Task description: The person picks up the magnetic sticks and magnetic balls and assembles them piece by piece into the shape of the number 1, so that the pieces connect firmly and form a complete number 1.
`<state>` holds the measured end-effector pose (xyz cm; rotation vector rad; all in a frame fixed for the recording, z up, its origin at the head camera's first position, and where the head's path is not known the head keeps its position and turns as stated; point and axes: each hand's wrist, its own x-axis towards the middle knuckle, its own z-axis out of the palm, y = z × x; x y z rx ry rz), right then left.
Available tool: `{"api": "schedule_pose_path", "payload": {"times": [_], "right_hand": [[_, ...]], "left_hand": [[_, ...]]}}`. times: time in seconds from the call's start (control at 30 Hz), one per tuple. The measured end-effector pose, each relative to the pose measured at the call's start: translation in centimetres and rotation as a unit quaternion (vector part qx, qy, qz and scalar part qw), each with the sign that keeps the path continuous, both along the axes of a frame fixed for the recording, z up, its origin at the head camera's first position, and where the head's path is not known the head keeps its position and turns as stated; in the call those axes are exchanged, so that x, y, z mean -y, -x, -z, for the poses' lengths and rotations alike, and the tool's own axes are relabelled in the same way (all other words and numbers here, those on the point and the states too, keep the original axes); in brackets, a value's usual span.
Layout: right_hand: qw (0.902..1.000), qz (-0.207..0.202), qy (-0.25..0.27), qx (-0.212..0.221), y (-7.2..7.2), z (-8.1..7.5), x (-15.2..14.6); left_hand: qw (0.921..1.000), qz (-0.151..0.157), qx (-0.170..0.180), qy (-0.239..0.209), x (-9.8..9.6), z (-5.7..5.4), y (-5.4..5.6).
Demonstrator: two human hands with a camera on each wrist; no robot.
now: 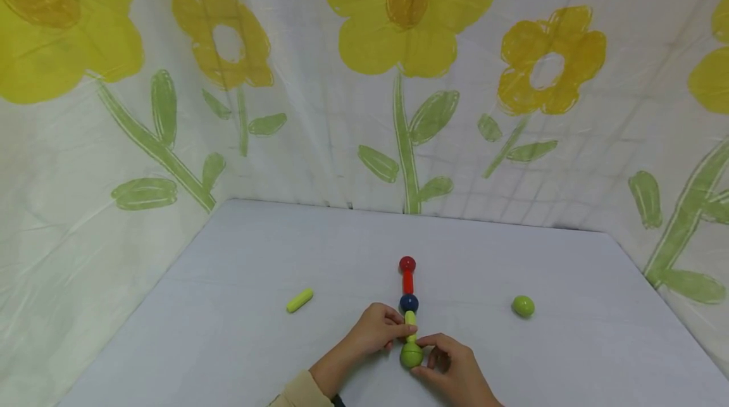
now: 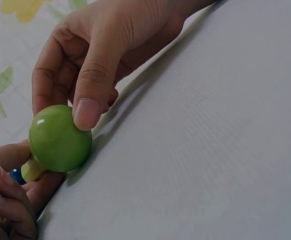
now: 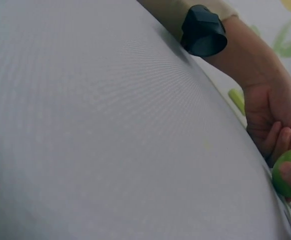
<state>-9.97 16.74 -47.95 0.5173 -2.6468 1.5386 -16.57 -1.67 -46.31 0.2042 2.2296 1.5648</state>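
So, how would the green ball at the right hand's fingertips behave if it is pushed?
Once released, the green ball would probably roll, since it looks round. Its bright highlight suggests a smooth, perhaps slippery surface. The stick against it may limit rolling.

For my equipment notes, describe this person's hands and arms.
The left hand and right hand are bare, no glove or ring showing. On the left side, a beige sleeve stops short of the hand, with a black, rounded device worn near its end. No sleeve shows on the right.
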Motion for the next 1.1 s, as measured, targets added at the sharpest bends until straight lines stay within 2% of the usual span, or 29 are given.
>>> {"api": "schedule_pose_path", "payload": {"times": [0.27, 0.43, 0.6, 0.77, 0.93, 1.1], "right_hand": [[1.0, 0.0, 0.005, -0.005, 0.0, 0.3, 0.0], [1.0, 0.002, 0.005, 0.004, 0.0, 0.3, 0.0], [1.0, 0.001, 0.001, -0.006, 0.0, 0.2, 0.0], [0.9999, 0.003, -0.006, -0.014, 0.0, 0.1, 0.1], [0.9999, 0.005, -0.007, 0.01, -0.1, -0.1, 0.1], [0.9995, 0.012, -0.011, 0.028, -0.1, -0.1, 0.2]], "left_hand": [[0.9999, -0.007, -0.007, 0.009, -0.2, 0.2, -0.1], [0.9998, -0.006, -0.016, -0.002, 0.0, 0.2, -0.1], [0.9996, -0.003, -0.023, -0.013, 0.4, 0.2, 0.0], [0.9992, -0.002, -0.037, -0.017, 1.8, -0.3, 0.5], [0.998, 0.008, -0.059, -0.022, 3.7, -0.6, 1.2], [0.9963, -0.001, -0.077, -0.037, 5.5, -1.0, 1.7]]}}
